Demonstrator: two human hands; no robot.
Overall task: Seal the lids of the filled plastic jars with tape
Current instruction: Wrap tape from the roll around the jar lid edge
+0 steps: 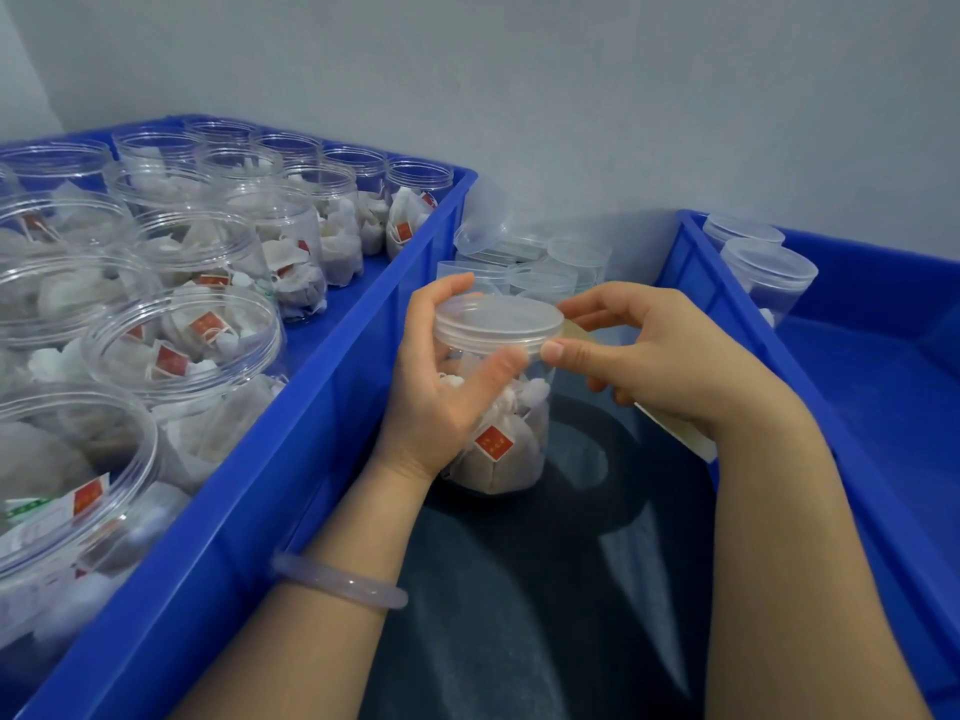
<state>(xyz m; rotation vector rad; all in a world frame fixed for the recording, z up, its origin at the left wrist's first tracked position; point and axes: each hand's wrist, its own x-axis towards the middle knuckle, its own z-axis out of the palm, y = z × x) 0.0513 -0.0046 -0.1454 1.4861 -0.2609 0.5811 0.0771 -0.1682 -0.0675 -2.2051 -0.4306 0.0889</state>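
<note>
A clear plastic jar [506, 433] filled with white tea bags carrying red tags is held up in the gap between two blue crates. A translucent lid [497, 320] sits on top of it. My left hand [441, 387] grips the jar, fingers behind the lid and thumb across the front. My right hand [644, 350] holds a roll of tape [675, 428], mostly hidden under the palm. Its thumb presses a strip of tape [579, 332] against the lid's rim on the right side.
The blue crate [332, 366] on the left holds several open filled jars [182, 350]. The blue crate [852, 387] on the right holds lidded jars [769, 275] in its far corner. Loose lids [540, 262] are piled behind the held jar. Below is a dark surface [545, 589].
</note>
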